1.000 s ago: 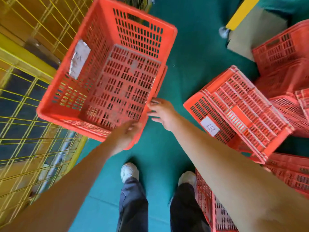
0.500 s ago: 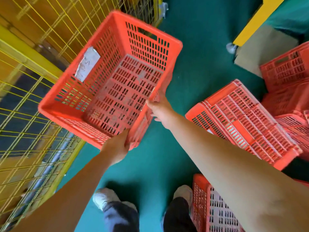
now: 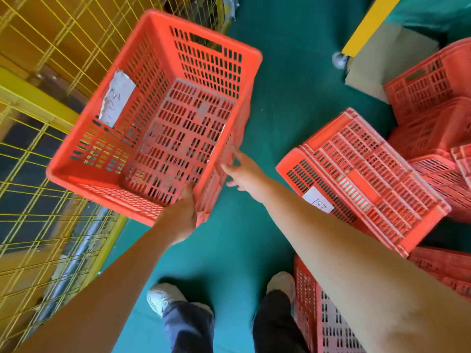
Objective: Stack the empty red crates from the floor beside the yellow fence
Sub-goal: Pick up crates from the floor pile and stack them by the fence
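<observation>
Head view: empty red crate (image 3: 163,118) held above green floor (image 3: 288,80), beside yellow fence (image 3: 38,138). Near corner gripped by left hand (image 3: 182,215). Right hand (image 3: 246,171) spread open, fingertips at crate side. Overturned crate (image 3: 362,174) seen at right.

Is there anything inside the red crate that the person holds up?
No. The held crate is empty: only its slotted bottom shows, and a paper label sticks to one wall.

Green floor (image 3: 288,80), red crates (image 3: 362,174) (some overturned)
</observation>
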